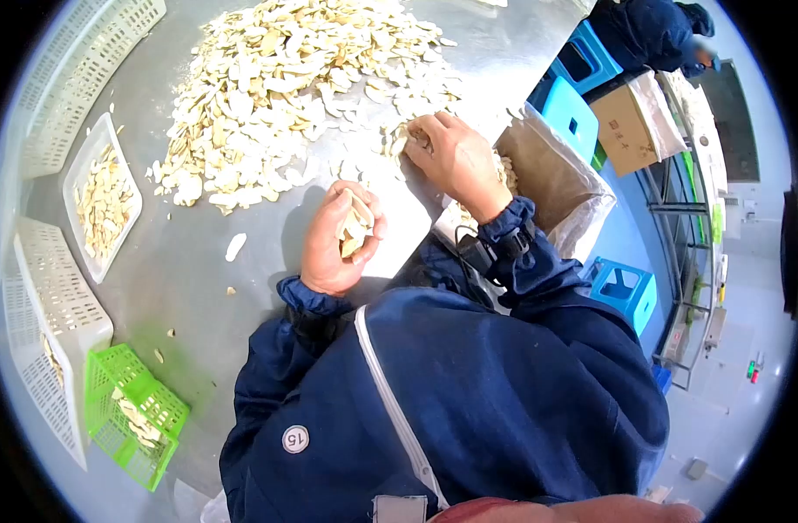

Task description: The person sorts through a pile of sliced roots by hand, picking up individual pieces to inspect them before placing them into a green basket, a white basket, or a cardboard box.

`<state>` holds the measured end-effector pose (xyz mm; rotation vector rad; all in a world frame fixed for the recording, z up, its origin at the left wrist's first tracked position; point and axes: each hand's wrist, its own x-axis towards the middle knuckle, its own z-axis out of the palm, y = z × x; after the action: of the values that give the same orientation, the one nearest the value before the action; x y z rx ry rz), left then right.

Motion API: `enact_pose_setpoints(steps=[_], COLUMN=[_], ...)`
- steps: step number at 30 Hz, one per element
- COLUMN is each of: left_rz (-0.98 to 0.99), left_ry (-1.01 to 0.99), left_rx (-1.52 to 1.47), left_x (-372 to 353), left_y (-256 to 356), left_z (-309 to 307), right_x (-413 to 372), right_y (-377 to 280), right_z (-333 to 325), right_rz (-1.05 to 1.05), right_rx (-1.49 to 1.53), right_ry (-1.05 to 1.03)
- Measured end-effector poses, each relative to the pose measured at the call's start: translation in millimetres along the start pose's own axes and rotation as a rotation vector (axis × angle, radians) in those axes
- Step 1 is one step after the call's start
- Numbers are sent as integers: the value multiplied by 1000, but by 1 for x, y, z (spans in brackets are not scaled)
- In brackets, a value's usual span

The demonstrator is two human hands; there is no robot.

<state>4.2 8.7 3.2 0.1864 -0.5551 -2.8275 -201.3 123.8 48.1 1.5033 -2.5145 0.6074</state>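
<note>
The person in the dark blue work suit leans over the grey steel table (199, 288). The left hand (334, 244) lies near the table's front edge with its grip curled shut around a small stack of pale flat slices (354, 228), thumb pressed on top. The right hand (456, 157) is farther out, at the near right fringe of the big heap of pale, flat dried slices (286, 87) that covers the middle of the table. Its fingers are bent down onto the loose pieces there, but I cannot tell whether that grip pinches any. Just beyond the table edge, under that wrist, stands a brown sack with a clear plastic liner (564, 187). On the left side sit a white plastic tray (78, 170) holding more slices, a white perforated basket (59, 296) and a green mesh basket (111, 366). Blue plastic stools (621, 288) and a cardboard box (625, 131) stand to the right, and another person in blue (647, 30) is at the far corner.
</note>
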Motion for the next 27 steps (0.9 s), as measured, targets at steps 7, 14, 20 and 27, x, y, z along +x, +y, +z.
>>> enact_pose_setpoints(steps=[7,14,20,27], left_rz=[-40,-110,-126,85], left_ry=[13,103,70,-80], left_rx=[51,17,-77,-196], left_x=[-1,1,1,0], left_y=[1,3,0,4], left_z=[-2,5,-1,-8], right_x=[-9,1,22,-9], right_y=[8,2,11,47], right_z=[-6,-34,8,-20], right_rz=[139,282,-134,9], right_rx=[106,741,56,118], right_ry=[-53,-304,72,-8])
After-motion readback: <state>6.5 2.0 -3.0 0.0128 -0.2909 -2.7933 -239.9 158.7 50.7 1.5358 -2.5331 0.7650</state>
